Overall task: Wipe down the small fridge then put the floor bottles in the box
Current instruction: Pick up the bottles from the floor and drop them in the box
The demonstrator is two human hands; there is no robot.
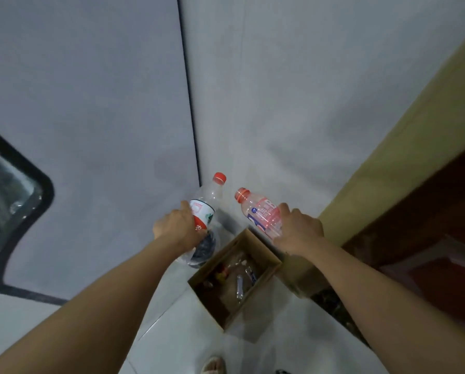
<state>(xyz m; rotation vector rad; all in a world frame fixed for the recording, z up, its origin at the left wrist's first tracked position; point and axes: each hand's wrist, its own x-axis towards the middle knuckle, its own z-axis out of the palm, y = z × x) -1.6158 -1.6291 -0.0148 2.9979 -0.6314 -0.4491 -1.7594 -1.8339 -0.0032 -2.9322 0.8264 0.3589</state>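
Dim, soft blur, wide-angle distortion

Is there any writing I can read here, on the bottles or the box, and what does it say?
Nothing reads clearly.
Clear bottle in the left hand: red, white and green label with white characters, too blurred to read.
Pink bottle in the right hand: a large pale letter, perhaps "B", and a small blue badge, both unreadable.
Cardboard box: no print visible.

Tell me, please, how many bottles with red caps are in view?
2: the larger clear bottle in the left hand, the pink bottle in the right hand. The cardboard box may hide more.
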